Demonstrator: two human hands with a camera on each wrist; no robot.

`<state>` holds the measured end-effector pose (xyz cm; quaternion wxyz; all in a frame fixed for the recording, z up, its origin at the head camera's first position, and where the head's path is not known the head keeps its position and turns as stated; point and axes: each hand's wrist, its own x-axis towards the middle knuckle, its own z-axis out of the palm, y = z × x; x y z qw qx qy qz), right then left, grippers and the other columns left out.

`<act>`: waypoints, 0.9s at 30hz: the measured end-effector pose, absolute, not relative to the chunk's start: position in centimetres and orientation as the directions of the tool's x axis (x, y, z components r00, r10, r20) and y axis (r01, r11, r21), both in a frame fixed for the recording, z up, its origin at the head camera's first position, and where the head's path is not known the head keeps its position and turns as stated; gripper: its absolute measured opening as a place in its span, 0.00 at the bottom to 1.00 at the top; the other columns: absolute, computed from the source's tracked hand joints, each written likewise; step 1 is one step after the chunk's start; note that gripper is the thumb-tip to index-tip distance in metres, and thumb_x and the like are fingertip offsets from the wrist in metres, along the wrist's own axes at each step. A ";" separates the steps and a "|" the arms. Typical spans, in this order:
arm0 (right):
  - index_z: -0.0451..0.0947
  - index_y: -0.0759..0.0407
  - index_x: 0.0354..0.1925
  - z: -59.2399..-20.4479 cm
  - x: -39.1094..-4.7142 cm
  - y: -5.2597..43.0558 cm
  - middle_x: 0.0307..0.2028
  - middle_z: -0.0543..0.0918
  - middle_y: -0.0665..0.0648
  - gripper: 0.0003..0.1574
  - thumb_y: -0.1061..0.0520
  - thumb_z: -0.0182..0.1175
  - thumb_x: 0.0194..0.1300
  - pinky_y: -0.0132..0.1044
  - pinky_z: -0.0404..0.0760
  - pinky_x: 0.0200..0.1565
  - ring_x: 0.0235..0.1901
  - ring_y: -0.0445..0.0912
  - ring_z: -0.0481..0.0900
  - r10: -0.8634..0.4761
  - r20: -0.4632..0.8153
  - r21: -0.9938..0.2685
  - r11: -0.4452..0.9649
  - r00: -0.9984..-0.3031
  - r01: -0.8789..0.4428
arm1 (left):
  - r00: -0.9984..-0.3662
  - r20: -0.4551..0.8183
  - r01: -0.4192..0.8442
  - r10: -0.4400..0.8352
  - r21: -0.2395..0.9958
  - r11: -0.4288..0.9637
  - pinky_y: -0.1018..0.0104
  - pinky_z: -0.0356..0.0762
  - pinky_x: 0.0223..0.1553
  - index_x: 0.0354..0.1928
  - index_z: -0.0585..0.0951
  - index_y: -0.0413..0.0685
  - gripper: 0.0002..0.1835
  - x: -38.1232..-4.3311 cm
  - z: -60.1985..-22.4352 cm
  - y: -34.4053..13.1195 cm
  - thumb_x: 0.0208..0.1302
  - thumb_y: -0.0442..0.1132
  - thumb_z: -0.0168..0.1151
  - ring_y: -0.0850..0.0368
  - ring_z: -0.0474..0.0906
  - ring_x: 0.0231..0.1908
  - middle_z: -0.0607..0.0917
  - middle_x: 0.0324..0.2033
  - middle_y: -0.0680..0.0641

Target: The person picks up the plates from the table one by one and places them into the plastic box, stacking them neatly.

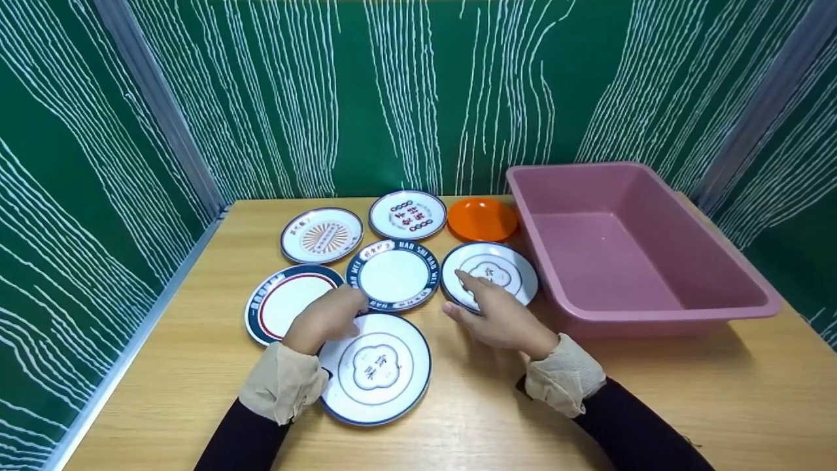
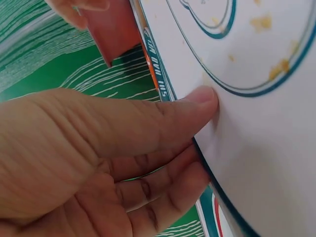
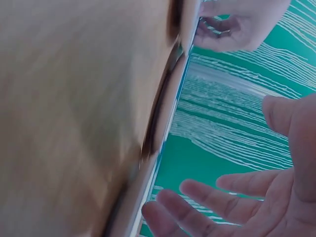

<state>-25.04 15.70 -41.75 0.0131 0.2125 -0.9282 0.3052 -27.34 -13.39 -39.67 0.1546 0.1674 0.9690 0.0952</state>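
My left hand (image 1: 329, 319) pinches the rim of the nearest plate (image 1: 392, 399), a white one with a blue edge and a flower-shaped outline round dark characters. In the left wrist view the thumb (image 2: 190, 111) presses on this plate's face, which carries yellowish specks, and the other fingers curl at its edge. Over the near edge of a similar flower-outline plate (image 1: 516, 267) hovers my right hand (image 1: 500, 320), its fingers spread and holding nothing; whether it touches that plate I cannot tell. Between the hands lies a white plate with a blue lettered rim (image 1: 399, 275).
A large pink basin (image 1: 667, 315) stands at the right. An orange plate (image 1: 482, 220) lies against its left side. Farther back are a plate with red characters (image 1: 386, 216) and one with a sunburst (image 1: 327, 235). A blue-rimmed plate with a red ring (image 1: 288, 304) lies at the left.
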 end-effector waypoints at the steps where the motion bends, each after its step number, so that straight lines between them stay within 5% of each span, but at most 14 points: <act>1: 0.60 0.65 0.76 -41.8 -25.0 15.6 0.69 0.72 0.69 0.48 0.36 0.57 0.74 0.57 0.73 0.67 0.63 0.60 0.76 -0.395 0.145 -0.600 0.693 -0.907 -0.399 | -0.894 -0.260 0.309 0.365 0.232 0.922 0.53 0.82 0.51 0.51 0.86 0.40 0.14 -27.3 -39.7 -13.4 0.63 0.29 0.71 0.51 0.77 0.43 0.84 0.43 0.44; 6: 0.62 0.68 0.74 -42.2 -25.0 15.1 0.59 0.81 0.66 0.45 0.39 0.58 0.75 0.49 0.83 0.52 0.43 0.49 0.82 -0.416 0.102 -0.717 0.599 -0.904 -0.357 | -0.898 -0.242 0.314 0.368 0.232 0.921 0.53 0.82 0.45 0.44 0.87 0.41 0.09 -27.3 -39.5 -13.6 0.62 0.29 0.71 0.51 0.76 0.39 0.84 0.37 0.46; 22: 0.65 0.63 0.74 -42.2 -24.8 14.6 0.65 0.77 0.65 0.45 0.35 0.57 0.74 0.54 0.77 0.64 0.60 0.56 0.78 -0.389 -0.014 -0.799 0.558 -0.921 -0.223 | -0.909 -0.214 0.284 0.358 0.312 0.907 0.56 0.80 0.47 0.47 0.83 0.46 0.10 -27.2 -38.3 -14.0 0.65 0.32 0.70 0.52 0.76 0.40 0.81 0.37 0.49; 27: 0.64 0.66 0.74 -42.2 -24.7 14.5 0.57 0.81 0.67 0.42 0.40 0.56 0.76 0.53 0.81 0.58 0.53 0.57 0.81 -0.422 -0.062 -0.893 0.429 -0.904 -0.139 | -0.912 -0.213 0.260 0.352 0.364 0.894 0.57 0.80 0.50 0.51 0.82 0.48 0.12 -27.4 -37.9 -14.3 0.67 0.32 0.69 0.52 0.76 0.43 0.81 0.40 0.50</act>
